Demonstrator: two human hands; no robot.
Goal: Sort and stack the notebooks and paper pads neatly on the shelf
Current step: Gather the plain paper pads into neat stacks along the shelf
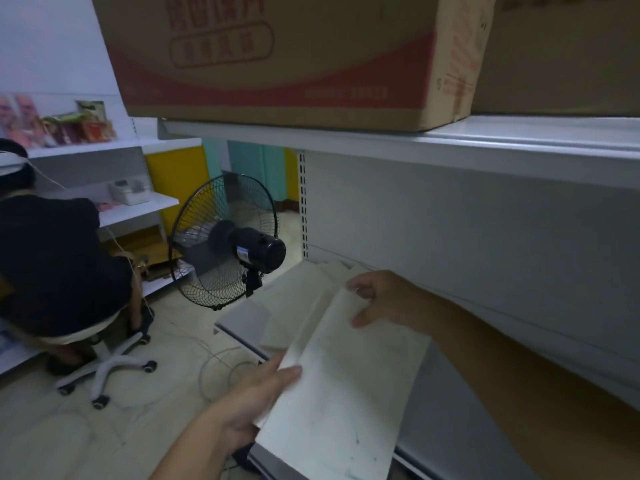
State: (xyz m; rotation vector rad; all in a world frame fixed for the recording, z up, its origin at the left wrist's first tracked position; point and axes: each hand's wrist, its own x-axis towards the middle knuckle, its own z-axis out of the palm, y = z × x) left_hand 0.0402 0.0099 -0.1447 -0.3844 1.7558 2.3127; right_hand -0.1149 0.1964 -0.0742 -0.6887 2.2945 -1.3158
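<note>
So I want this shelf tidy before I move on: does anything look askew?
Yes. The white pads lying on the shelf overlap at different angles instead of forming a squared stack. The pad held by the left hand and right hand isn't placed yet.

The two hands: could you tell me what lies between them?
In the head view, one white paper pad spans from the left hand to the right hand.

red printed characters on cardboard box (277,57), too blurred to read, no other legible text
</note>
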